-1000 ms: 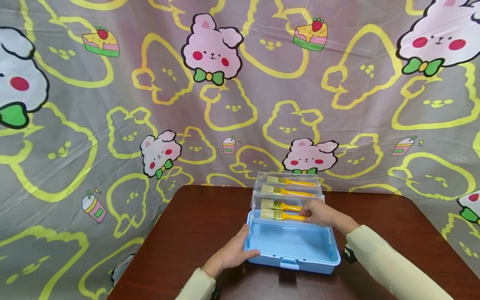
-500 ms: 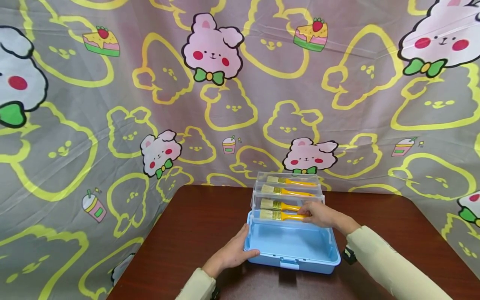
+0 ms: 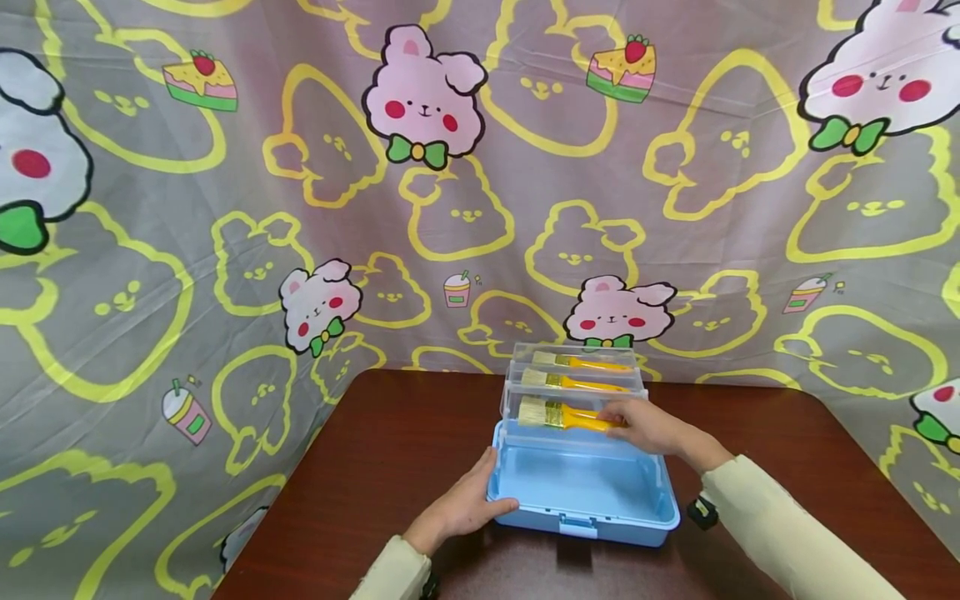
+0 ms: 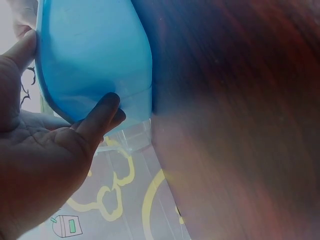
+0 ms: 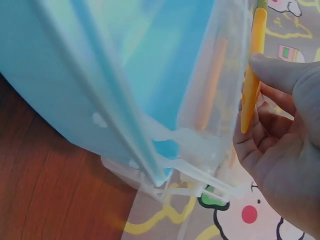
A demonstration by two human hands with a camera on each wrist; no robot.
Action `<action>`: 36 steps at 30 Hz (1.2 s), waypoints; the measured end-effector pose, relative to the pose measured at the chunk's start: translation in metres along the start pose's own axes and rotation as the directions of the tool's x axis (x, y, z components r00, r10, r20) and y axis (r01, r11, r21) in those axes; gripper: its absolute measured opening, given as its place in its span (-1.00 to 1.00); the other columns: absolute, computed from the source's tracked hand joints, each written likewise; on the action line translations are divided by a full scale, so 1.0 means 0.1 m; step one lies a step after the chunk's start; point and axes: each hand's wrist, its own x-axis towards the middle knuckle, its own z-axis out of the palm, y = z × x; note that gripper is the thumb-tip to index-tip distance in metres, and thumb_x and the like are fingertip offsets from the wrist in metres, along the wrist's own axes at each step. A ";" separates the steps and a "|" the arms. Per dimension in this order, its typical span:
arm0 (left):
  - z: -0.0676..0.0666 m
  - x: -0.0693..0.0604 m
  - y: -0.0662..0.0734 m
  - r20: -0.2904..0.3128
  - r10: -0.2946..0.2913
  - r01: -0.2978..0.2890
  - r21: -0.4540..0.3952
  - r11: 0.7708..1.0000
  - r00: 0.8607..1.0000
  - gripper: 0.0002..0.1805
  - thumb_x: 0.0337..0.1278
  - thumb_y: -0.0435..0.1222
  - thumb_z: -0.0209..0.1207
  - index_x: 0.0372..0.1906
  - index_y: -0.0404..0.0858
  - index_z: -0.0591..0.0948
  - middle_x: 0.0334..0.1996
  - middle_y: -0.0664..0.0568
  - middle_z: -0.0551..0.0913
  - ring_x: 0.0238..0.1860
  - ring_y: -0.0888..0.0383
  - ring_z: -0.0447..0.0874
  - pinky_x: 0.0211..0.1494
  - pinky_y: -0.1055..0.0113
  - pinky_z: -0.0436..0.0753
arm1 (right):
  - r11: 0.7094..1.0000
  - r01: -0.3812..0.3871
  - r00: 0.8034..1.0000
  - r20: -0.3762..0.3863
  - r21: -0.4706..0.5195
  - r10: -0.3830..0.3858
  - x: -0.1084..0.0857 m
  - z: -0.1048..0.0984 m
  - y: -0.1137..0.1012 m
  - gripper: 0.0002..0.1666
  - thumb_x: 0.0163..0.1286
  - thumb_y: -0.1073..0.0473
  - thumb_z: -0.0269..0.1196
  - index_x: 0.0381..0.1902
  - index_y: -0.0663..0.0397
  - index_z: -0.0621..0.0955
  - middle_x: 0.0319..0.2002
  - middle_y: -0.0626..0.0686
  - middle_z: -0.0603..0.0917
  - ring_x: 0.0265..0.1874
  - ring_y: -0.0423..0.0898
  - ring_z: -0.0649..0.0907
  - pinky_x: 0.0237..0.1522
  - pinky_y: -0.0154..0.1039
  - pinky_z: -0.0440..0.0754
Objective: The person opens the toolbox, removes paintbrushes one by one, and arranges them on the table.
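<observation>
Yellow-handled, pale-bristled paintbrush (image 3: 573, 418) was pinched in the right hand (image 3: 652, 427), the straight-fingered left hand (image 3: 467, 500) touching a light-blue plastic box (image 3: 626, 532) at its left edge, brown worktop (image 3: 390, 450) flanking it.

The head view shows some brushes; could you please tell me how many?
3: one brush held by the right hand, a second brush behind it and a third brush farthest back, both in clear trays. Another may be hidden behind the held one.

My right hand (image 5: 282, 155) pinches yellow handle (image 5: 252, 87) just beside clear plastic tray (image 5: 236, 75); orange handle (image 5: 213, 82) shows blurred inside. Blue box (image 5: 55, 75) at left, brown table (image 5: 45, 185) lower left, rabbit-print cloth (image 5: 240, 225) behind.
</observation>
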 end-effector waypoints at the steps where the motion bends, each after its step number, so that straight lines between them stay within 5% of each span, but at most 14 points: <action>1: 0.00 0.00 0.00 0.000 0.003 -0.003 -0.001 1.000 1.000 0.04 0.15 0.07 0.20 0.48 -0.36 -0.08 0.47 -0.23 -0.13 0.43 -0.07 -0.05 0.35 -0.05 0.13 | 1.000 0.002 1.000 -0.007 -0.004 -0.002 -0.01 -0.01 -0.01 -0.69 0.23 0.21 0.33 -0.05 0.10 0.65 -0.20 -0.07 0.66 -0.28 -0.11 0.58 -0.10 -0.08 0.61; 20: 0.00 -0.01 -0.02 0.002 0.019 -0.019 0.004 1.000 1.000 0.04 0.16 0.06 0.20 0.47 -0.40 -0.09 0.46 -0.28 -0.14 0.43 -0.07 -0.07 0.36 -0.03 0.12 | 0.999 -0.035 0.989 -0.144 0.017 0.037 -0.34 -0.10 -0.06 -0.76 0.26 0.19 0.31 -0.10 0.08 0.64 -0.32 -0.10 0.55 -0.33 -0.10 0.47 -0.33 -0.27 0.53; 36: 0.00 -0.01 -0.02 0.002 0.034 -0.034 -0.016 0.999 0.999 0.04 0.16 0.03 0.21 0.47 -0.40 -0.10 0.46 -0.30 -0.15 0.43 -0.08 -0.08 0.36 -0.04 0.11 | 0.988 -0.135 0.953 -0.265 0.068 0.149 -0.65 -0.17 0.03 -0.73 0.26 0.24 0.30 -0.09 0.21 0.62 -0.34 -0.02 0.52 -0.36 -0.06 0.46 -0.41 -0.33 0.53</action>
